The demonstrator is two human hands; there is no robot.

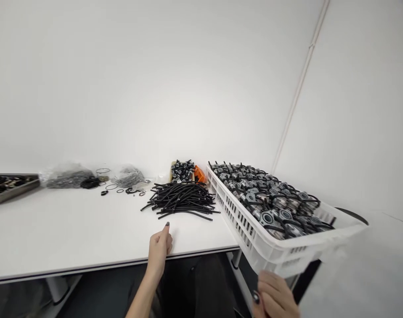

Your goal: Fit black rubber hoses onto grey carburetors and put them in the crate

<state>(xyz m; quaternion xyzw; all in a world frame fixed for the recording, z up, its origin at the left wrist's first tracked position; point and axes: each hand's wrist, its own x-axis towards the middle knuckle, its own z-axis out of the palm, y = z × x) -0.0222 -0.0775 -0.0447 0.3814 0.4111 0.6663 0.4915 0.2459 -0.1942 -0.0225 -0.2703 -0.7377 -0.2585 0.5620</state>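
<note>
Right hand [274,296], between 3 and 4 o'clock from your left: blurred, bottom frame edge cuts it off. Fingers look bent, but can't tell how tight the grip is or what's in it. Can't tell if it touches the basket either. Left hand [160,245] is over the table's [72,229] front edge, fingers curled in narrow, thumb laid on top; palm side hidden, can't confirm contents.

From that left hand:
- 1 o'clock, near: black hoses [183,198], slim, matt, rubber-looking, gently curved, loose crisscross heap. Lower layers buried.
- Between 2 and 3: white plastic basket [267,247], slotted walls, near end past the table edge. Full of grey metal housings [284,215] with round bores, black tubes looped among them. Bottom rows out of sight.
- Just past 12: small parts bin [171,173], yellowish edge, black and silvery fittings; hoses mask its base. Orange tray [199,174] beside it, mostly blocked.
- 10 and 11: two crinkled clear bags [69,176], grey contents unreadable. Thin rings [120,191] nearby.
- Between 9 and 10: shallow metal tray [14,193], cut by frame, dark parts unclear.
</note>
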